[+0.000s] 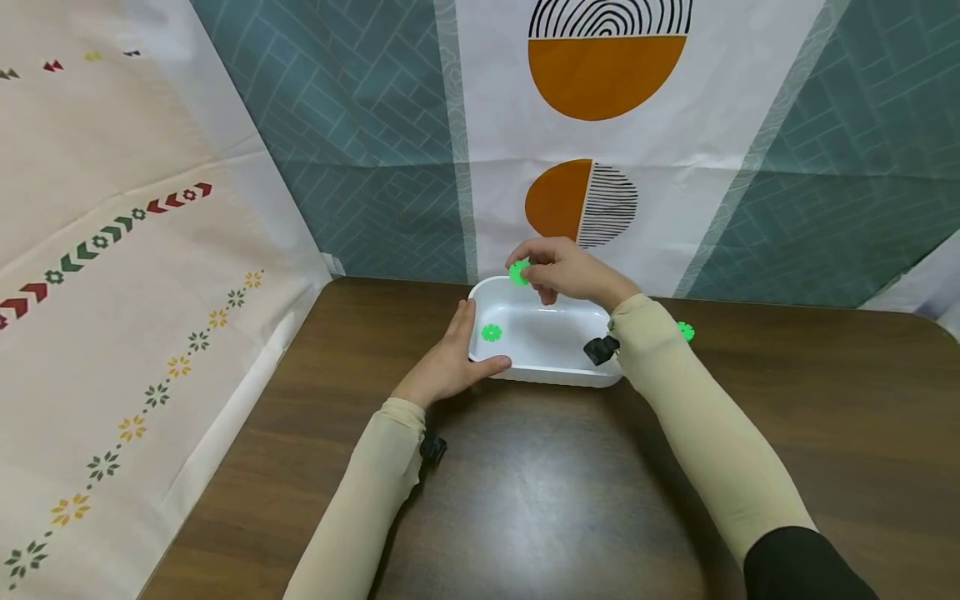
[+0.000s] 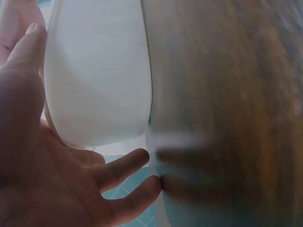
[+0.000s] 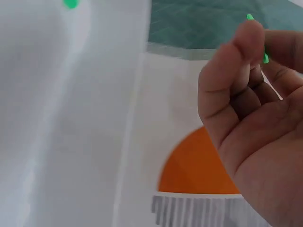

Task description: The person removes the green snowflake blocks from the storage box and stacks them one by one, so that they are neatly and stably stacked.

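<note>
A white rectangular tray (image 1: pixel 555 373) stands on the wooden table, against its far side. My left hand (image 1: pixel 442 362) rests at the tray's left end, its thumb along the front rim and its fingers spread beside the outer wall. In the left wrist view, two fingertips (image 2: pixel 154 182) reach down at the tabletop. Between thumb and forefinger, my right hand (image 1: pixel 573 271) pinches a green notched disc (image 1: pixel 517 272) above the tray's far left part. Edge-on, that disc (image 3: pixel 265 58) shows in the right wrist view. Inside the tray lies another green notched disc (image 1: pixel 491 332).
Beyond the tray's right end, a third green disc (image 1: pixel 686 331) is on the table, partly hidden by the right sleeve. A patterned cloth (image 1: pixel 352 150) hangs right behind the table (image 1: pixel 810 392). Another cloth (image 1: pixel 135 333) hangs along the left edge.
</note>
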Tool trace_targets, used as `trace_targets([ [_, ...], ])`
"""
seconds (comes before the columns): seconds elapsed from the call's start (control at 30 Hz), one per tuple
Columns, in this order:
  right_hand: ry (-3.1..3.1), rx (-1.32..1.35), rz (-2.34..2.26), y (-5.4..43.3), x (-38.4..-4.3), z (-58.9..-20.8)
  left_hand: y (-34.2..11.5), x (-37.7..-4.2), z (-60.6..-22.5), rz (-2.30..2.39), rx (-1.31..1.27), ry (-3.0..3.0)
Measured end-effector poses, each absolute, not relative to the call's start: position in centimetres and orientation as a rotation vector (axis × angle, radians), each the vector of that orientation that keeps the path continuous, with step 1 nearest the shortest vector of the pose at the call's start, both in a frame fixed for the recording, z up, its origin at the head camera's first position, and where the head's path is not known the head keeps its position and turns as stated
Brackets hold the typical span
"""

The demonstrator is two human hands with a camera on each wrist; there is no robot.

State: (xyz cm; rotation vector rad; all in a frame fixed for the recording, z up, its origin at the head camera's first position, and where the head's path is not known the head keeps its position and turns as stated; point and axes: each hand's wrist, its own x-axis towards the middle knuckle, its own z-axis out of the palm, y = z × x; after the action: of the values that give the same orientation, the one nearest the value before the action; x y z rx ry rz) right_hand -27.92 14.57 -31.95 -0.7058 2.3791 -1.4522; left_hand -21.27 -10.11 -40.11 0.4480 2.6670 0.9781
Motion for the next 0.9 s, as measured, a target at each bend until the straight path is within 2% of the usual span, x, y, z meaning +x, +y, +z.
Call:
trace_targets([
  [0.27,2.370,-0.666,-1.678,17.2,-25.0,-30.9,-9.9,-21.3,-40.1,0.980,0.437,2.659],
  [0.9,2.411,-0.458,-1.836,25.0,-21.4,-33.6,-10.1,-21.3,-40.2,0.940,0.458,2.683],
])
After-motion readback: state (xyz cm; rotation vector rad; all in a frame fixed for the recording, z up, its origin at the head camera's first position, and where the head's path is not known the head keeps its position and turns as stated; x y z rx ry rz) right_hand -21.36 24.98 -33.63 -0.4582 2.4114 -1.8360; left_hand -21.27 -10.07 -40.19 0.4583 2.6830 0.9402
